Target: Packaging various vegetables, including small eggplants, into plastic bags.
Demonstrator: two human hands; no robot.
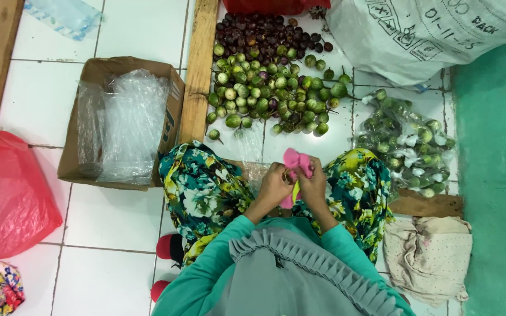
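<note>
Nearest to the camera is the person's grey pleated scarf (pixel 306 263) over teal sleeves, and below it the knees in flowered trousers (pixel 206 187). Between the knees both hands meet. The left hand (pixel 273 187) has its fingers curled closed on the lower part of a pink plastic bag (pixel 296 169). The right hand (pixel 313 186) is closed on the same bag from the other side, and the top of the bag stands up above the fingers. The two hands are touching each other.

On the white tiled floor (pixel 118 216), just beyond the hands, lies a heap of small green round eggplants (pixel 270 93), with purple ones (pixel 265 35) behind it. To the right are filled clear bags of green eggplants (pixel 408 143). To the left, a cardboard box (pixel 124 120) holds clear plastic bags, and a red plastic bag (pixel 7 193) lies further left.
</note>
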